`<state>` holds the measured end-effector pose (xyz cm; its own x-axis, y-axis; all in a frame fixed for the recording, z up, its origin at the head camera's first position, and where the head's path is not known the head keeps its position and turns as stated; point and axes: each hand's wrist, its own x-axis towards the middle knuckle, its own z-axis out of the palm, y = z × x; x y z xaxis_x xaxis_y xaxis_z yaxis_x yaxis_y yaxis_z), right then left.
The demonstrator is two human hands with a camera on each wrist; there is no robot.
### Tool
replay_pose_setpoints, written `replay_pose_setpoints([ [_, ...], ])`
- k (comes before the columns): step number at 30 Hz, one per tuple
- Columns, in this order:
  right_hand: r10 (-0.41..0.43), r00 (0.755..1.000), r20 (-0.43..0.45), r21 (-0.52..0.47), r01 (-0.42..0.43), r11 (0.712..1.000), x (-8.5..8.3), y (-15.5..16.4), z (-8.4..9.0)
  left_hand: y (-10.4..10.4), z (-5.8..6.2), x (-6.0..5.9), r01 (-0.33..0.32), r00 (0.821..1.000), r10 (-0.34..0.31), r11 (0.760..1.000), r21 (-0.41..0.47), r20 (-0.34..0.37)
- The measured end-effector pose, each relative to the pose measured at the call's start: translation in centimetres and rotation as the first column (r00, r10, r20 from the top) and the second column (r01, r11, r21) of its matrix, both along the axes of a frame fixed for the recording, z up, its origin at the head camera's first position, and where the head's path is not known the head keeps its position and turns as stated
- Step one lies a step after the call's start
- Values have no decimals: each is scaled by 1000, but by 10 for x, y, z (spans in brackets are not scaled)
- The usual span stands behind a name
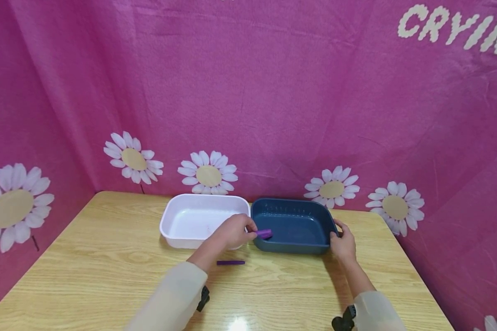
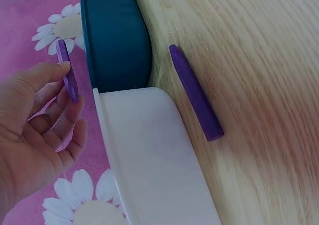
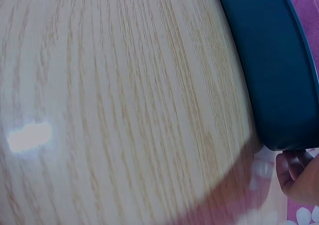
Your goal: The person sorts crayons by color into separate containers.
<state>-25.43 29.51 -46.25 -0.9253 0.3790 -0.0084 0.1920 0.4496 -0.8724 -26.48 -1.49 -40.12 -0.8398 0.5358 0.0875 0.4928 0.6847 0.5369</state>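
Observation:
My left hand [image 1: 234, 231] pinches a short purple crayon-like stick [image 2: 68, 70] between thumb and fingertips. In the head view, the hand reaches past the white tub's near right corner, with the stick over the left end of the dark blue tub [image 1: 290, 249]. My right hand [image 1: 343, 242] grips the blue tub's right end, thumb at the rim; in the right wrist view its curled fingers [image 3: 285, 171] show by the tub's end. A purple crayon [image 2: 195, 94] with a tapered tip lies on the table in front of the white tub [image 1: 182, 242].
Both tubs stand side by side near the back edge of the wooden table [image 1: 95, 266]. Close behind hangs a pink curtain [image 1: 240, 92] printed with daisies, which also runs along both sides. Black wrist devices [image 1: 343, 319] sit under the sleeves.

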Motion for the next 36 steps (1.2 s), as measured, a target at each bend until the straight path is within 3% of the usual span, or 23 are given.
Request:
replay_pose_setpoints([
  [9, -7, 1000, 0, 11, 7, 1000, 1, 1, 0, 17, -4, -8, -49, 997, 49, 999, 1, 59],
  [16, -25, 998, -50, 72, 29, 997, 0, 2, -3, 29, 0, -9, -26, 1000, 26, 999, -41, 4],
  [22, -17, 999, -42, 71, 20, 997, 1, 0, -1, 39, 2, -9, -28, 1000, 28, 997, -75, -7],
  [36, -3, 1000, -15, 41, 4, 999, 3, 0, 1, 55, -9, -8, -25, 1000, 25, 997, -68, 2],
])
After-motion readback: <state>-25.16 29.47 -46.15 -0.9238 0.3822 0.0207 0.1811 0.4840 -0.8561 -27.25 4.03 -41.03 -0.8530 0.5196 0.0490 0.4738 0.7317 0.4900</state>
